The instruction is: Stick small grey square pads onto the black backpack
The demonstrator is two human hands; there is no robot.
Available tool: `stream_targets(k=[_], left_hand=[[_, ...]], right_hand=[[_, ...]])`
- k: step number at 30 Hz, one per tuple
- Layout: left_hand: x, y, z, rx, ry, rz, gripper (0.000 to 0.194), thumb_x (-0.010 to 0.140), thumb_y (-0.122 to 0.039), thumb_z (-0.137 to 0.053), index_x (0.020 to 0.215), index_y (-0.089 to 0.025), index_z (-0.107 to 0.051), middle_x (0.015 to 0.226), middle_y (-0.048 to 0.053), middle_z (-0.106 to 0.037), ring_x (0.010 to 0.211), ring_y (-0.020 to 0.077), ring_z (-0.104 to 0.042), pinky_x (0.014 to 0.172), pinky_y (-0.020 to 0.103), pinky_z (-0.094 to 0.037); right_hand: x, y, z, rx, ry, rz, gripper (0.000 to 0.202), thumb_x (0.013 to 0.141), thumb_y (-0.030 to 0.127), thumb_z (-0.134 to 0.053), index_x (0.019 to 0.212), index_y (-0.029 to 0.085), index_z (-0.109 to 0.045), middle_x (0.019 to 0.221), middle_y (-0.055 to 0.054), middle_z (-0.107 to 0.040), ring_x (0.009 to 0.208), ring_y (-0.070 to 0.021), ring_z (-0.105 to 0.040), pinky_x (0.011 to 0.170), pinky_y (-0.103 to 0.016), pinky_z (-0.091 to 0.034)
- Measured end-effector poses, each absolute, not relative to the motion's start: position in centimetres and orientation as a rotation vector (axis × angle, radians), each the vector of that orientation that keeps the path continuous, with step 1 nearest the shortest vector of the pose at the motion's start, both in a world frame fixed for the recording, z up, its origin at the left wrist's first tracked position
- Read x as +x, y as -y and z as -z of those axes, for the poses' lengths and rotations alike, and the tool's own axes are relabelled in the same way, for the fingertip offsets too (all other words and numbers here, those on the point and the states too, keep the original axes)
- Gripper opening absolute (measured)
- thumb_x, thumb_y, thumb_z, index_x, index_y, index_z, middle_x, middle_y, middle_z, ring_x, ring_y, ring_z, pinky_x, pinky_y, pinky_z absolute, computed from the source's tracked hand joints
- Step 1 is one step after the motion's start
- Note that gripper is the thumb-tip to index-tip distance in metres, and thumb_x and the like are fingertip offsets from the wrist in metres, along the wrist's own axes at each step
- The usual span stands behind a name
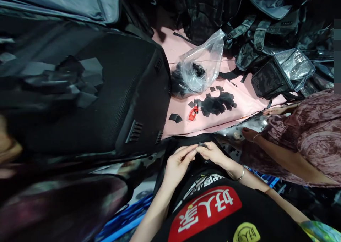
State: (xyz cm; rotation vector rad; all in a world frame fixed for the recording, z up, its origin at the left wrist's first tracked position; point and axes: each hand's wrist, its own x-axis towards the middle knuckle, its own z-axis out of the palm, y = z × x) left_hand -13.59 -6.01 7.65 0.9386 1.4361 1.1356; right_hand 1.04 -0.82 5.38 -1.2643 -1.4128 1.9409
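My left hand (179, 163) and my right hand (213, 153) meet close in front of my body, fingertips pinching a small black square piece (202, 145) between them. They hover above black fabric (183, 142) at the near edge of a pink work surface (239, 103). A heap of similar black square pieces (217, 103) lies on the pink surface beyond my hands, with two loose ones (175, 118) and a small red tool (193, 113) beside it.
A clear plastic bag (201, 66) holding black parts sits behind the heap. A large black backpack (112, 89) fills the left. Camouflage bags (253, 36) and a clear pouch (282, 73) lie at the back right. Another person in a patterned sleeve (309, 135) works at the right.
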Motion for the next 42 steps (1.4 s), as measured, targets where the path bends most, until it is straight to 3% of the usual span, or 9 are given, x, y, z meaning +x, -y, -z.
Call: stream_targets(k=[3,7,11,16,19,24,34,39,42], left_hand=[[-13.4,5.8,-7.4,0.704,-1.314,-1.124,0.026,0.065,-0.035,-0.071,0.084,-0.017,-0.074,0.064,0.001,-0.060,0.053,0.0099,-0.050,0.056,0.024,-0.045],[-12.8,5.6,-7.1,0.478,-1.263,-1.102,0.027,0.058,-0.034,-0.077,0.073,-0.013,-0.069,0.055,0.000,-0.057,0.048,0.0081,-0.046,0.049,0.021,-0.039],[-12.2,5.5,-7.5,0.470,-1.262,-1.148,0.028,0.058,-0.035,-0.077,0.064,-0.012,-0.063,0.051,-0.003,-0.051,0.045,0.0066,-0.041,0.044,0.020,-0.032],[-11.2,5.6,-7.5,0.386,-1.261,-1.241,0.030,0.065,-0.039,-0.071,0.063,-0.014,-0.055,0.049,-0.005,-0.045,0.046,0.0067,-0.039,0.047,0.020,-0.033],[-10.7,5.8,-7.4,0.495,-1.347,-1.244,0.029,0.070,-0.040,-0.067,0.064,-0.014,-0.055,0.051,-0.004,-0.048,0.049,0.0080,-0.041,0.051,0.021,-0.035],[-10.3,6.1,-7.2,0.655,-1.420,-1.180,0.029,0.073,-0.042,-0.063,0.066,-0.016,-0.055,0.055,-0.002,-0.050,0.051,0.0100,-0.043,0.052,0.023,-0.037],[-10.2,6.4,-7.6,0.772,-1.423,-1.184,0.020,0.075,-0.035,-0.063,0.072,-0.018,-0.053,0.056,-0.005,-0.051,0.053,0.0095,-0.048,0.057,0.022,-0.039],[-10.4,6.3,-8.0,0.768,-1.391,-1.123,0.023,0.072,-0.037,-0.065,0.077,-0.017,-0.055,0.058,-0.004,-0.052,0.054,0.0104,-0.048,0.057,0.023,-0.040],[-10.7,6.3,-8.1,0.767,-1.359,-1.085,0.025,0.071,-0.038,-0.066,0.080,-0.016,-0.058,0.058,-0.004,-0.051,0.054,0.0103,-0.047,0.057,0.024,-0.039]], right_hand=[[1.2,0.6,-5.8,-1.123,1.267,-2.164,0.043,0.065,0.056,-0.063,0.059,0.017,-0.046,0.044,0.011,-0.025,0.038,-0.0030,-0.017,0.038,-0.021,-0.013],[1.5,0.6,-6.3,-1.152,1.431,-2.207,0.046,0.063,0.055,-0.067,0.053,0.015,-0.048,0.041,0.009,-0.032,0.036,-0.0025,-0.023,0.037,-0.020,-0.016],[1.9,1.1,-7.0,-1.291,1.566,-1.961,0.044,0.076,0.053,-0.058,0.056,0.014,-0.050,0.040,0.007,-0.038,0.037,-0.0040,-0.034,0.038,-0.018,-0.025],[1.6,1.5,-7.6,-1.214,1.349,-1.839,0.035,0.075,0.047,-0.059,0.087,0.014,-0.062,0.068,-0.001,-0.061,0.058,-0.0106,-0.056,0.052,-0.022,-0.046],[1.0,1.4,-7.5,-1.228,1.167,-1.791,0.034,0.072,0.045,-0.062,0.081,0.013,-0.065,0.071,-0.003,-0.062,0.058,-0.0105,-0.054,0.053,-0.023,-0.046],[0.8,1.2,-6.8,-1.346,1.223,-1.605,0.024,0.071,0.037,-0.061,0.067,0.014,-0.063,0.054,0.001,-0.054,0.047,-0.0079,-0.041,0.046,-0.021,-0.036],[1.1,1.2,-7.9,-1.384,1.709,-1.196,0.033,0.082,0.037,-0.048,0.055,0.017,-0.048,0.053,0.003,-0.041,0.051,-0.0090,-0.035,0.052,-0.023,-0.028],[1.3,1.4,-7.3,-1.421,1.685,-1.224,0.048,0.083,0.045,-0.045,0.048,0.019,-0.026,0.049,0.004,-0.026,0.049,-0.0078,-0.025,0.048,-0.024,-0.023],[1.6,1.2,-7.2,-1.388,1.658,-1.300,0.051,0.082,0.049,-0.047,0.048,0.019,-0.023,0.049,0.005,-0.022,0.048,-0.0073,-0.022,0.046,-0.024,-0.019]])
